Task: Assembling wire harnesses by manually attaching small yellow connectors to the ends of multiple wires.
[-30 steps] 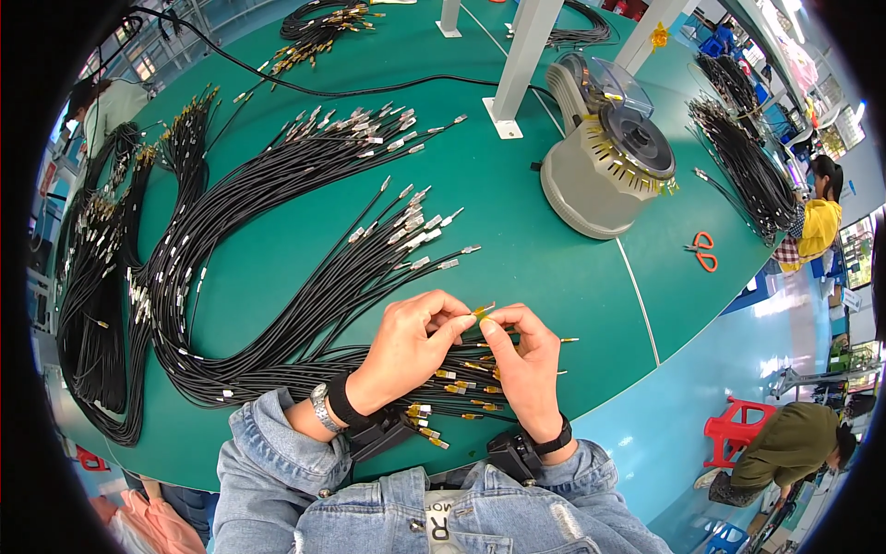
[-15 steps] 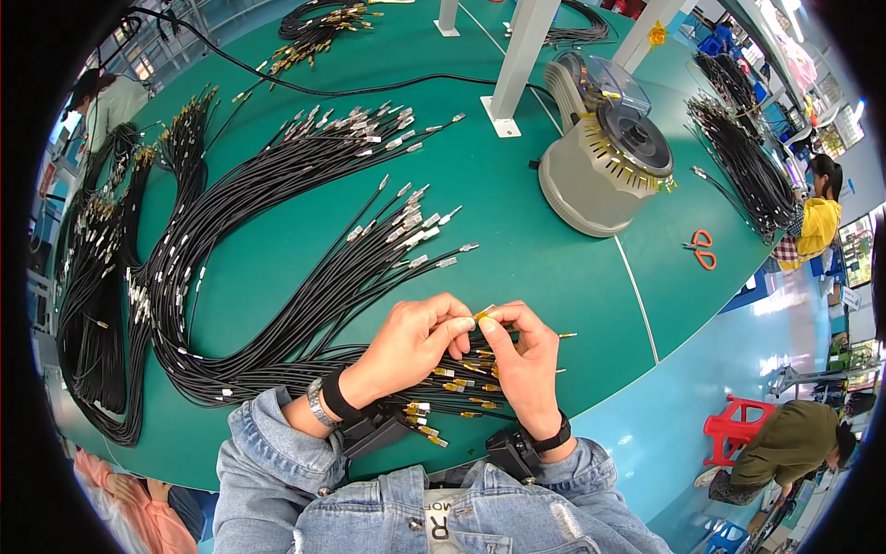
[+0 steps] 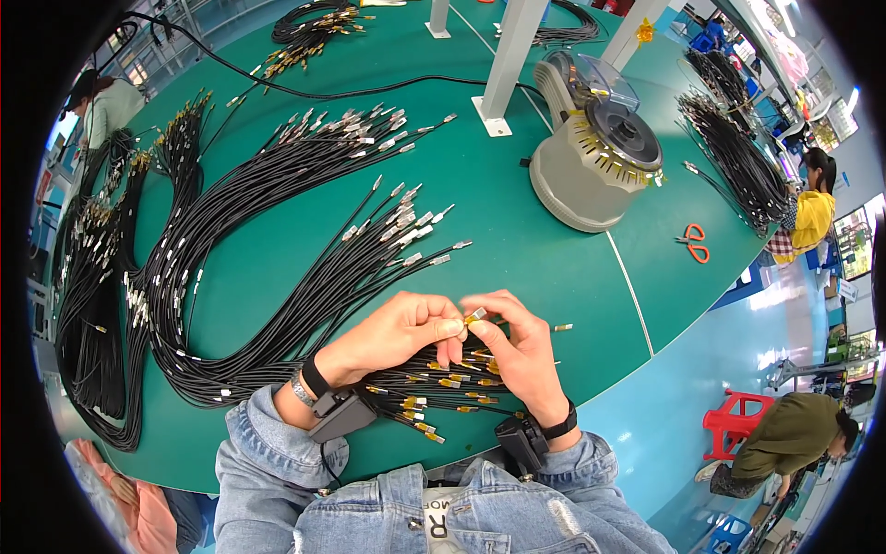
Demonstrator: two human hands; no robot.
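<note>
Cable end [image 3: 476,317], with a pale metal tip and a band of amber film, sits between my two hands just below the centre of the frame, lifted above the other cables. My left hand [image 3: 411,325] has its grip clamped on it, thumb pressed to forefinger. My right hand [image 3: 519,349] meets it from the other side, thumb and forefinger closed on the same small piece, though I cannot tell how much of the film each pinch covers. I judge it very light: the tip stiff and perhaps slick, the film thin and easily creased, the black lead behind it springy. A fingertip pinch just behind the tip, where it should be firm, seems the best hold, with little squeeze on the film.

Under and beside my hands, amber-wrapped cables [image 3: 450,381] fan out over the green bench [image 3: 544,268]. A thick black bundle [image 3: 171,305] curves up the left of the frame, and silver-tipped ends [image 3: 406,226] spread left of centre. A round beige tape dispenser [image 3: 574,189] stands in the upper right, with orange-handled scissors [image 3: 689,241] lying farther right and lower. At the lower right, off the bench, a red stool [image 3: 729,425] stands beside a stooping person [image 3: 789,439].
</note>
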